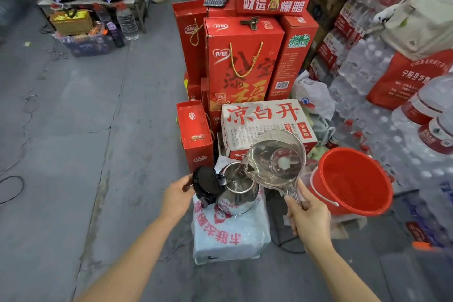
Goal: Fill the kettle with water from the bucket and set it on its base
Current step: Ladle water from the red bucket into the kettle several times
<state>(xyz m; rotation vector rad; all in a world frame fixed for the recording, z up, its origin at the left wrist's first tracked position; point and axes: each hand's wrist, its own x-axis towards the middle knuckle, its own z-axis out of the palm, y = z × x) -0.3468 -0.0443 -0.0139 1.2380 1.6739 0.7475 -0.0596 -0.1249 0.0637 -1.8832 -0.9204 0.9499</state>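
Note:
A steel kettle (239, 197) with a black lid (207, 182) flipped open stands on a white wrapped pack (230, 235). My left hand (177, 197) grips its black handle behind the lid. My right hand (310, 218) holds the handle of a clear plastic scoop (275, 158), tilted so that its spout hangs over the kettle's mouth and water runs in. The red bucket (353, 182) stands on the floor to the right, close beside the scoop. The kettle's base is hidden.
Red gift boxes (241, 61) and a white carton (266, 122) are stacked right behind the kettle. Packs of bottled water (382, 95) pile up on the right. Bare grey floor (73, 130) lies to the left; a black cord (284, 240) runs beside the pack.

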